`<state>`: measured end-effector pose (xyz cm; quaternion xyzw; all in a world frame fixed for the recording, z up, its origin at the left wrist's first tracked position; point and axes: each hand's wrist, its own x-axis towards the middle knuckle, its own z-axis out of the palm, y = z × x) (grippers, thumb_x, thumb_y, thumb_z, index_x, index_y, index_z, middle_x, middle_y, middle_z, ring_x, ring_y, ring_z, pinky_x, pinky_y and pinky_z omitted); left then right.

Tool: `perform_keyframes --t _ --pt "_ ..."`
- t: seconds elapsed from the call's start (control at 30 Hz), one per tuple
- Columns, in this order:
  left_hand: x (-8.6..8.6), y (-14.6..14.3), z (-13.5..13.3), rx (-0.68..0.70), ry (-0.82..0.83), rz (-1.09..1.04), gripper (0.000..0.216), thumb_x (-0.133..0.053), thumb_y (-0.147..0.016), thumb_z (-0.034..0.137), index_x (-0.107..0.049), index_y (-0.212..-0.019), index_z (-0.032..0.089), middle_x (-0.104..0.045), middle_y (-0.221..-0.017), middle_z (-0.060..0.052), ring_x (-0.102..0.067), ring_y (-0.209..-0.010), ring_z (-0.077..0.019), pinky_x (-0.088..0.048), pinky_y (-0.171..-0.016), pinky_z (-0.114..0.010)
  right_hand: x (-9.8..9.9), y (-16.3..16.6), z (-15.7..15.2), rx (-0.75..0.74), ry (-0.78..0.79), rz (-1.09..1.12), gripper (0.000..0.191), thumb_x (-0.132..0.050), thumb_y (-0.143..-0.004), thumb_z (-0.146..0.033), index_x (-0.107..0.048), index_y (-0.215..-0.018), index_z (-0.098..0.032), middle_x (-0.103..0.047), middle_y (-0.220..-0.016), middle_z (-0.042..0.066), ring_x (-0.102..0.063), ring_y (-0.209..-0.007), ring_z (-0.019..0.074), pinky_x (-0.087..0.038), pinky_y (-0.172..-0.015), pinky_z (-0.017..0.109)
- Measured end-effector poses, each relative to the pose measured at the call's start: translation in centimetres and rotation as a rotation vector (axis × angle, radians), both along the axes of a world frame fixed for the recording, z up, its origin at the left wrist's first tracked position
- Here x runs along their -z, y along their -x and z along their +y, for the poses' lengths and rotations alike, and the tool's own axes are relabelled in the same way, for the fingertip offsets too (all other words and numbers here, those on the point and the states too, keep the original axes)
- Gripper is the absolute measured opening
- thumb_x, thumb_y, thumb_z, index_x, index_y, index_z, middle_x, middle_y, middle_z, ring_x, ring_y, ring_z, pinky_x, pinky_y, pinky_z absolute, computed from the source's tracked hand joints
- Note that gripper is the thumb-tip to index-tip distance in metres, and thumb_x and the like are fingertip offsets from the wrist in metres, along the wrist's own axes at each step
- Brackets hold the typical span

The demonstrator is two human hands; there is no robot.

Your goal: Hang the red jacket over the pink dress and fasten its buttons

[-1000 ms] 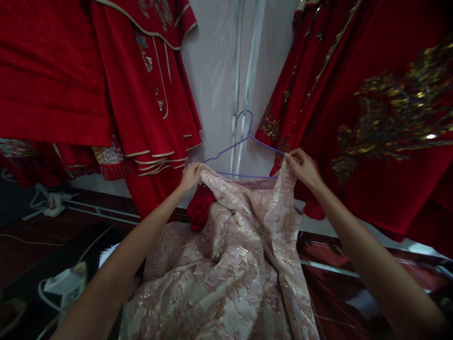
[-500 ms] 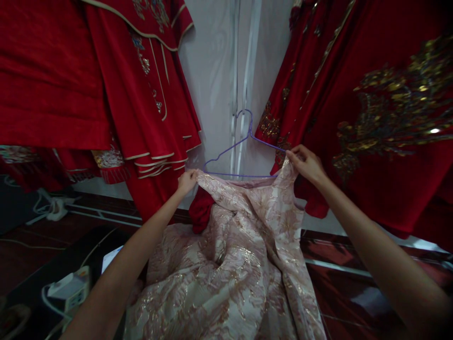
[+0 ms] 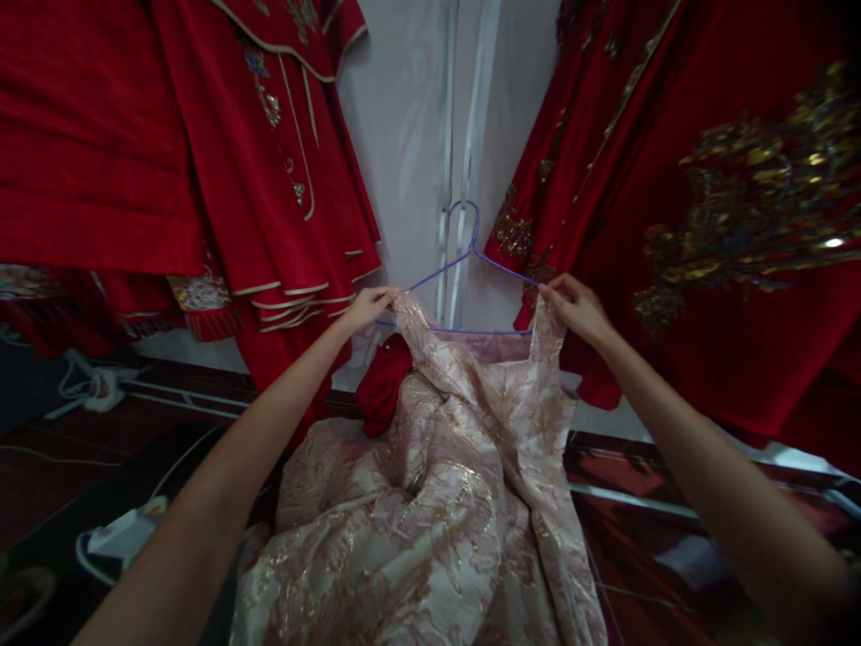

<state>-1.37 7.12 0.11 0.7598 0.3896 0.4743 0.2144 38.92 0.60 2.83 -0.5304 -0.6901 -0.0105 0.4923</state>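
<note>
2 hands [image 3: 369,308] [image 3: 575,309] pinch 1 pink dress [image 3: 444,502] at 1 purple hanger [image 3: 474,240].

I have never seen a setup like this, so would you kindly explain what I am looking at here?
There is no machine, only a person at work, seen by a camera worn on that person's own head, looking forward and down. The bare left hand and right hand each pinch a shoulder strap of a pale pink dress, near the two ends of a purple hanger. Red garments hang on both sides. Among the things on the dark surface at lower left is a white box.
</note>
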Motion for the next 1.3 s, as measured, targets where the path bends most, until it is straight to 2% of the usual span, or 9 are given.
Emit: perform_keyframes --t 0.1,0.17,0.27,0.37,0.67,0.9,1.07,1.17,1.3 --pt "2.9 2.2 -0.2 -0.073 0.146 0.012 0.043 -0.036 -0.086 0.048 -0.062 -0.091 0.013 -0.065 -0.082 -0.008 -0.06 -0.071 -0.0163 -0.048 -0.072 -0.033 0.1 -0.2 0.3 -0.021 0.006 0.013 0.033 -0.052 -0.078 -0.053 -0.055 -0.075 -0.021 -0.057 -0.067 0.0 -0.05 -0.061 0.0144 -0.036 -0.055 0.024" --pt "5.5 2.9 -0.7 -0.095 0.131 0.153 0.033 -0.051 -0.08 0.045 -0.064 -0.084 0.015 -0.064 -0.082 -0.008 -0.059 -0.08 -0.0192 -0.045 -0.082 -0.037 0.1 -0.3 0.4 -0.031 0.005 0.016 0.032 -0.052 -0.078 -0.053 -0.055 -0.075 -0.021 -0.058 -0.068 0.0 -0.05 -0.06 0.0142 -0.036 -0.055 0.024" --pt "9.0 2.6 -1.7 -0.129 -0.044 0.371 0.036 -0.069 -0.066 0.045 -0.066 -0.091 0.019 -0.06 -0.099 -0.009 -0.048 -0.106 -0.0262 -0.033 -0.097 -0.044 0.0 -0.1 0.2 -0.034 0.007 0.014 0.032 -0.053 -0.079 -0.052 -0.055 -0.075 -0.021 -0.057 -0.067 0.0 -0.05 -0.06 0.0138 -0.037 -0.056 0.024" --pt "10.4 1.5 -2.4 -0.2 -0.169 0.502 0.04 -0.068 -0.067 0.049 -0.065 -0.093 0.019 -0.052 -0.107 -0.01 -0.041 -0.11 -0.0272 -0.033 -0.096 -0.044 0.0 0.1 0.0 -0.043 0.013 0.026 0.031 -0.054 -0.078 -0.051 -0.055 -0.075 -0.021 -0.057 -0.067 0.0 -0.049 -0.059 0.0131 -0.037 -0.056 0.024" --pt "8.3 1.6 -3.0 -0.119 -0.23 0.507 0.025 -0.046 -0.087 0.037 -0.062 -0.083 0.018 -0.059 -0.087 -0.005 -0.055 -0.083 -0.0171 -0.043 -0.077 -0.029 0.0 0.2 0.0 -0.057 0.04 0.059 0.03 -0.054 -0.079 -0.05 -0.055 -0.075 -0.02 -0.056 -0.067 -0.001 -0.049 -0.06 0.0127 -0.036 -0.056 0.023" --pt "10.3 2.3 -2.1 -0.004 -0.004 0.49 0.039 -0.061 -0.072 0.052 -0.057 -0.085 0.016 -0.06 -0.075 -0.002 -0.055 -0.066 -0.0136 -0.043 -0.062 -0.025 0.1 0.2 0.1 -0.064 0.04 0.06 0.031 -0.054 -0.078 -0.051 -0.054 -0.075 -0.02 -0.056 -0.067 0.0 -0.049 -0.06 0.0132 -0.037 -0.056 0.024" --pt "11.2 1.0 -2.0 -0.084 -0.052 0.458 0.027 -0.052 -0.08 0.044 -0.054 -0.077 0.017 -0.057 -0.073 -0.002 -0.052 -0.066 -0.0132 -0.042 -0.064 -0.025 0.2 0.2 0.1 -0.044 0.02 0.044 0.033 -0.051 -0.08 -0.053 -0.054 -0.074 -0.021 -0.056 -0.067 0.0 -0.049 -0.061 0.0138 -0.036 -0.055 0.024" --pt "9.1 1.0 -1.3 -0.075 0.007 0.363 0.019 -0.048 -0.083 0.036 -0.052 -0.079 0.017 -0.056 -0.071 -0.001 -0.05 -0.063 -0.013 -0.042 -0.063 -0.026 0.1 0.2 0.1 -0.027 0.003 0.031 0.036 -0.05 -0.08 -0.055 -0.053 -0.072 -0.021 -0.054 -0.063 -0.001 -0.047 -0.059 0.0133 -0.035 -0.054 0.024" --pt "3.4 3.0 0.4 -0.033 -0.002 0.287 0.013 -0.056 -0.076 0.028 -0.049 -0.074 0.018 -0.052 -0.064 0.001 -0.047 -0.061 -0.0115 -0.04 -0.06 -0.024 0.0 0.2 0.1 -0.023 0.002 0.016 0.036 -0.051 -0.078 -0.056 -0.052 -0.072 -0.021 -0.053 -0.061 -0.001 -0.046 -0.056 0.0131 -0.035 -0.053 0.024"
